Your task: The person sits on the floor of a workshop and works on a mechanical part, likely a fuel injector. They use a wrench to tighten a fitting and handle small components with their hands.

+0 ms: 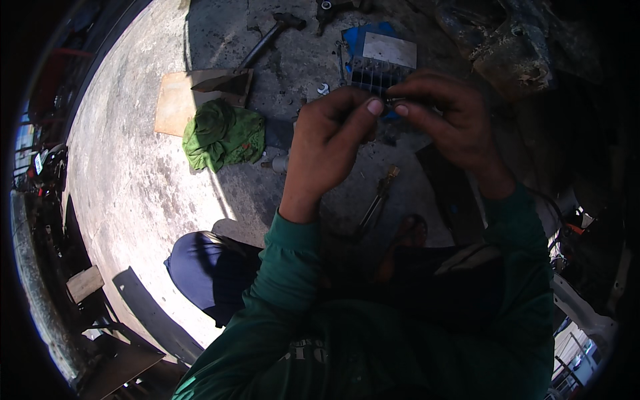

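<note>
My left hand (327,137) and my right hand (453,117) are raised close together, thumbs and fingertips pinched toward each other. Something small and thin seems to lie between the fingertips, but it is too small and dark to name. Just beyond them a blue case (353,37) rests on the floor. It has dark compartments (363,79) and a pale card (392,51) at its far side. My fingers hide part of its near side. To the left of the case lies a small open-ended wrench (323,89).
A green cloth (223,137) lies left of my left hand, next to a tan board (175,100). Farther off is a hammer (267,41). A slim metal tool with a brass-coloured end (380,199) lies below my hands. Bulky dirty metal (510,60) stands at far right.
</note>
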A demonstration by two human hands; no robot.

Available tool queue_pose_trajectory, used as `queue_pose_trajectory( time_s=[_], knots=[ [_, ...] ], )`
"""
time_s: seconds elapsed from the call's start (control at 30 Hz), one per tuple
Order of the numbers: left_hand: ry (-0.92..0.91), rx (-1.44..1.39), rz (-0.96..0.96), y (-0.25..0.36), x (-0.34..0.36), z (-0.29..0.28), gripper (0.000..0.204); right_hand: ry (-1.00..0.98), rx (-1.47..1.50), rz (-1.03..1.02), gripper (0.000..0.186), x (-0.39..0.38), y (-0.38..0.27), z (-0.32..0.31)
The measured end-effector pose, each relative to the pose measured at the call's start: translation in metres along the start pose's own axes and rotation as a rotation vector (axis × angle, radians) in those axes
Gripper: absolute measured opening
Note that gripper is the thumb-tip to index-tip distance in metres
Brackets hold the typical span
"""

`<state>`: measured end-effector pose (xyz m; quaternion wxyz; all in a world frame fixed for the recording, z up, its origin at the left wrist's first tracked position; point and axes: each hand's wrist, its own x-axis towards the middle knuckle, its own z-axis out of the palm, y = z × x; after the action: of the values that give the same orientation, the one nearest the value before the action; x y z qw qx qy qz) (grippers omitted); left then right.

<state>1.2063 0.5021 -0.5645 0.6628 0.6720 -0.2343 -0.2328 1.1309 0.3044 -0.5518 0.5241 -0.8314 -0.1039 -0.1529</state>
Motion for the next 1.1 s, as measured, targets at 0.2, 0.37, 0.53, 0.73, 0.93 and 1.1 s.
queue_pose_trajectory(
  time_s=[0.2,0.37,0.53,0.73,0.93,1.1],
  knots=[
    [0.014,0.024,0.059,0.0042,-0.002,0.0019,0.018,0.01,0.017,0.007,0.017,-0.0004,-0.0028,0.0004],
    [0.026,-0.001,0.07,0.0023,-0.0028,0.0042,0.017,0.015,0.007,-0.007,0.017,-0.0006,-0.0029,0.0001],
    [0.015,0.004,0.055,0.0042,-0.0033,0.0048,0.018,0.016,0.009,0.003,0.015,-0.0003,-0.0043,-0.0002],
    [0.009,-0.016,0.043,0.0036,-0.0032,0.0058,0.019,0.025,0.026,-0.003,0.015,-0.0008,-0.0031,0.0006],
    [0.012,-0.005,0.026,0.0054,-0.004,0.0071,0.019,0.03,0.007,0.004,0.014,-0.0019,-0.0046,0.0002],
    [0.035,0.052,0.115,-0.0014,-0.0033,0.0079,0.015,0.025,0.024,0.062,0.011,-0.0024,-0.0045,0.0024]
  ],
)
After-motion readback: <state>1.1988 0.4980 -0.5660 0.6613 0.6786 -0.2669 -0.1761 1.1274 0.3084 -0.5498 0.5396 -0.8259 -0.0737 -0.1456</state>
